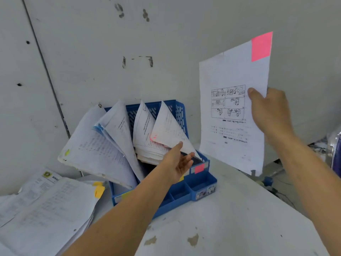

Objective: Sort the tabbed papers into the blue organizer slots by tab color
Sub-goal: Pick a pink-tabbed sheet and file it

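My right hand (268,111) pinches a white sheet (232,111) with a comic strip and a pink tab (261,46), held upright in the air to the right of the blue organizer (201,183). My left hand (178,163) reaches into the organizer's rightmost slot with straight fingers, pressing the pink-tabbed papers (169,130) there back to the left. Other slots hold leaning paper bundles: one with a blue tab (118,130) and one with a yellow tab (92,148). A pink label (199,168) marks the front of the rightmost slot.
A loose pile of papers (42,209) with a yellow tab (98,190) lies on the white table (230,228) at the left. The wall stands right behind the organizer. Cables and a shiny object (334,148) sit off the table's right edge.
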